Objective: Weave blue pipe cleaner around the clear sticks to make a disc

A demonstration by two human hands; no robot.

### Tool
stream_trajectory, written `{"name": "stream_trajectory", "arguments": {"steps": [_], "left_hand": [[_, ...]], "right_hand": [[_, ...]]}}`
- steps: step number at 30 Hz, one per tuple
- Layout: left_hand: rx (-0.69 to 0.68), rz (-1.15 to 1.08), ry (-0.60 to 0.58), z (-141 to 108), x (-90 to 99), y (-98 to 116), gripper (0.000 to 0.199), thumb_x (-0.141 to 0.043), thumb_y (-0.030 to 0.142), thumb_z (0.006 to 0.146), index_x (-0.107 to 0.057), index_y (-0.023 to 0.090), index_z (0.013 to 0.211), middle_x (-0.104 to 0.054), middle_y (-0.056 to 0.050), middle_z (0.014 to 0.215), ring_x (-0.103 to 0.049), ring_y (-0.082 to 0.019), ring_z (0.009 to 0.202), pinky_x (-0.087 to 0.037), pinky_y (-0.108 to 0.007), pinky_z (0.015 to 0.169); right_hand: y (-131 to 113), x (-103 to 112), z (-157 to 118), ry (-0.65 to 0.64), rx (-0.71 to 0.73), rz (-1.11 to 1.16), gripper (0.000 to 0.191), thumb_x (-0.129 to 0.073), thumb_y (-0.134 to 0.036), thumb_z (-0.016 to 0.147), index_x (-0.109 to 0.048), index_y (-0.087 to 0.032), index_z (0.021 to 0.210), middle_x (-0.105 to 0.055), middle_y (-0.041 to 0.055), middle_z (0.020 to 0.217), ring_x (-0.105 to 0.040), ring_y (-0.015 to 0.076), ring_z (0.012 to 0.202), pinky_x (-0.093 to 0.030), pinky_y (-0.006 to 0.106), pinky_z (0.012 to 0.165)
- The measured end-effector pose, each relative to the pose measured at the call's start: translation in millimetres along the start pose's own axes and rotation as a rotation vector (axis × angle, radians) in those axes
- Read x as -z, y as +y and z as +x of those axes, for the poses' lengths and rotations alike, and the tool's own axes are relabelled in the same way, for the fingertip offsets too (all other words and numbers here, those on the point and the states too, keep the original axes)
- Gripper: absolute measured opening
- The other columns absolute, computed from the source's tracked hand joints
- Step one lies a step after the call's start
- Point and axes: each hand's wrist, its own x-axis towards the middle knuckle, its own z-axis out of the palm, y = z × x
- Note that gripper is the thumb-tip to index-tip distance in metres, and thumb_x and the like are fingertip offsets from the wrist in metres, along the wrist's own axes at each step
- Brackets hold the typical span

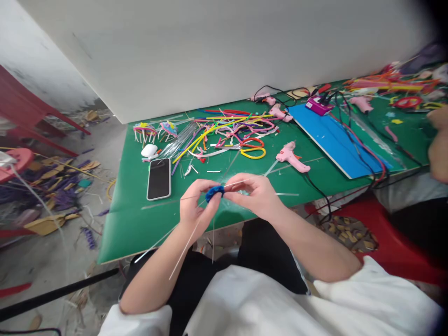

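Above the table's front edge, my left hand (198, 204) is closed around a small dark-blue fuzzy piece (214, 192), which looks like coiled pipe cleaner. Several thin clear or white rods (154, 246) stick out from around it in different directions, some past my left forearm. My right hand (252, 193) pinches at the right side of the blue piece, and a thin pale strand runs by its fingers. Exactly what lies between those right fingertips is hidden.
The green table (133, 233) carries a phone (159, 179), a white earbud case (149, 150), scissors (254, 151), loose pipe cleaners (224, 123), a pink glue gun (293, 157) and a blue board (336, 140). Another person's hand (438, 144) shows at right. A red stool (388, 233) stands below.
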Motion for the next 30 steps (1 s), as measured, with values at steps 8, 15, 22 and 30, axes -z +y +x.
{"name": "stream_trajectory", "arguments": {"steps": [8, 15, 22, 30], "left_hand": [[0.041, 0.024, -0.019, 0.9, -6.3, -1.2, 0.006, -0.059, 0.025, 0.08, -0.064, 0.021, 0.083, -0.063, -0.002, 0.077, -0.057, -0.015, 0.069, -0.046, -0.026, 0.065], [0.162, 0.038, -0.048, 5.7, -6.5, -12.3, 0.009, -0.054, 0.025, 0.085, -0.061, 0.021, 0.085, -0.061, -0.002, 0.078, -0.058, -0.014, 0.072, -0.046, -0.025, 0.067], [0.361, -0.016, -0.137, 12.7, -8.2, -17.9, 0.015, -0.052, 0.033, 0.086, -0.057, 0.019, 0.085, -0.059, -0.001, 0.076, -0.057, -0.012, 0.061, -0.048, -0.024, 0.06], [0.419, -0.034, -0.029, 23.1, 0.0, -22.8, 0.022, -0.054, 0.04, 0.083, -0.057, 0.018, 0.087, -0.062, -0.001, 0.077, -0.058, -0.012, 0.062, -0.049, -0.023, 0.059]], "right_hand": [[3.5, -4.0, 0.0, 0.03, -0.036, 0.078, 0.014, -0.071, -0.032, 0.069, -0.065, -0.019, 0.07, -0.065, -0.0004, 0.07, -0.061, 0.0121, 0.07, -0.051, 0.026, 0.067], [0.5, 2.9, 0.7, -0.064, -0.06, 0.02, 0.021, -0.065, -0.027, 0.075, -0.069, -0.019, 0.094, -0.07, 0.0034, 0.094, -0.065, 0.0152, 0.09, -0.051, 0.033, 0.085], [6.8, 19.3, 3.0, -0.115, -0.114, -0.102, 0.028, -0.062, -0.033, 0.078, -0.069, -0.021, 0.102, -0.069, 0.0051, 0.104, -0.065, 0.0182, 0.097, -0.05, 0.036, 0.089], [10.8, 26.2, 26.2, -0.193, -0.109, -0.066, 0.039, -0.069, -0.039, 0.072, -0.067, -0.019, 0.105, -0.071, 0.0059, 0.095, -0.066, 0.0187, 0.091, -0.05, 0.034, 0.085]]}}
